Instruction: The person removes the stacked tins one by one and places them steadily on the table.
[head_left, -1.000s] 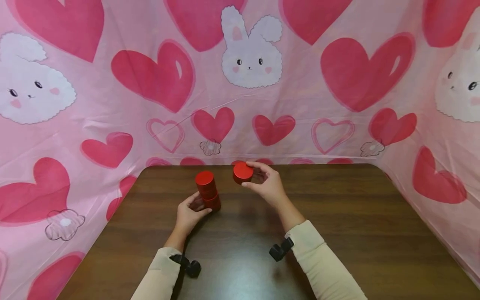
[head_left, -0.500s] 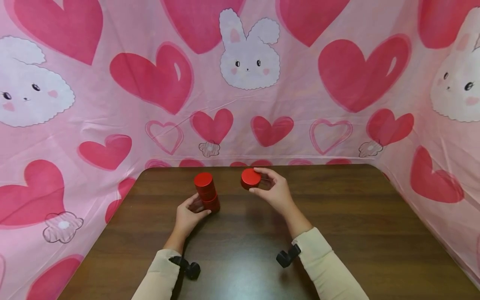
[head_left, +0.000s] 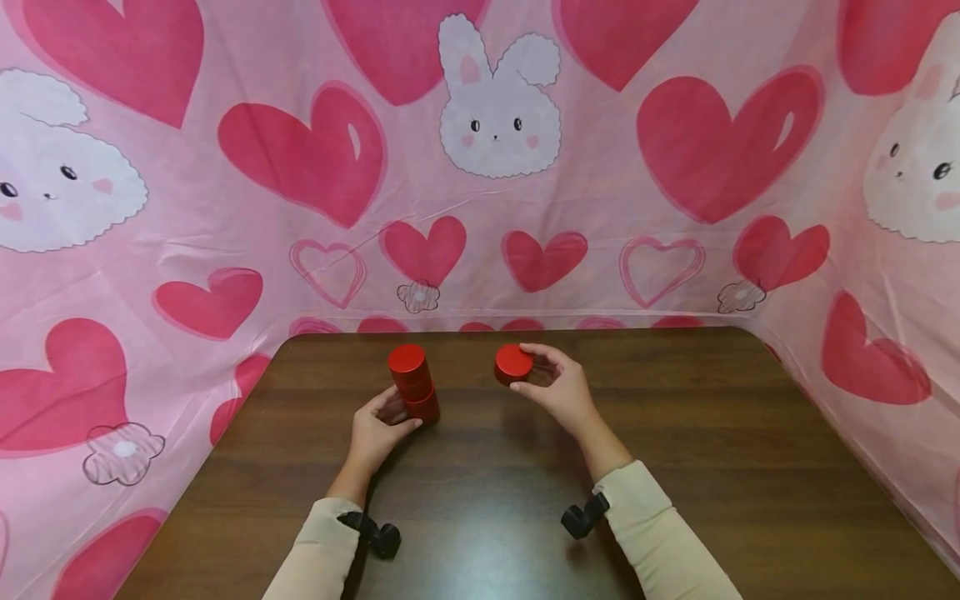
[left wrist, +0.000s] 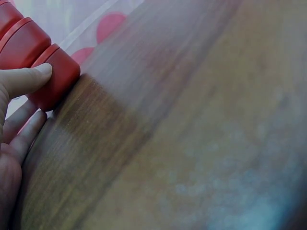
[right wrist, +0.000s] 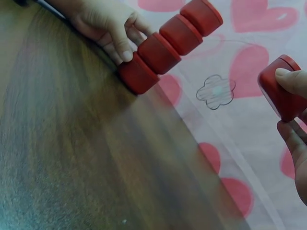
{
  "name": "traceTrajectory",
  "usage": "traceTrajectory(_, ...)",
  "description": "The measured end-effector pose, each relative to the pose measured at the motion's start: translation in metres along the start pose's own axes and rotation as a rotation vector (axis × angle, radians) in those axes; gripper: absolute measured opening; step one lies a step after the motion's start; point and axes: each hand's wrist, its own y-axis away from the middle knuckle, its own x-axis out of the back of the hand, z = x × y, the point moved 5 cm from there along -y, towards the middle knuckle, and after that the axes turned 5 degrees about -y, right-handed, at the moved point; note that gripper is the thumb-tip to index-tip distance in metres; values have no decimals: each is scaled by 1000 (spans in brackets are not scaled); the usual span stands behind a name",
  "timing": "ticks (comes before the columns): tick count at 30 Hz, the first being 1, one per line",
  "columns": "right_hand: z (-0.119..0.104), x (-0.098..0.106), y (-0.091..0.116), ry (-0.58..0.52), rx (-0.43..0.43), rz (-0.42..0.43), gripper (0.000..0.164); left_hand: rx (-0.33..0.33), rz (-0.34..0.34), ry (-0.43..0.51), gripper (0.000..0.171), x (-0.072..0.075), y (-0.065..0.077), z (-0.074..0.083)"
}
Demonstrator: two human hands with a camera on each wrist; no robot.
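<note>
Left hand curled, its thumb and fingers gripping the lowest red cylinder from either side; right hand with thumb and fingertips parted by the width of one loose red cylinder, pinching it; count of red cylinders, five: four in a single stack on the table, plus the loose one held above it, to the right of the stack and apart from it; stack's four tiers clearest from the right wrist, joins harder to make out from the head; each cylinder short, round, with rounded lower edge; left thumb and fingers cover part of the stack's base, right fingers part of the loose one's side; two pale sleeves, left sleeve and right sleeve; two black wrist devices, one at the left cuff, one at the right; table dark brown, wood-grained, glare near its front; behind and at both sides, pink cloth with many hearts and three white rabbit faces, the outer two cut by the frame.
</note>
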Motion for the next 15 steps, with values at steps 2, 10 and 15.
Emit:
traceTrajectory(2,3,0,1,0,-21,6,57,3,2,-4,67,0,0,0)
traceTrajectory(10,-10,-2,9,3,-74,-2,55,58,2,-9,69,1,1,-1)
traceTrajectory(15,-4,-1,9,26,-93,8,54,49,1,-16,69,1,1,0)
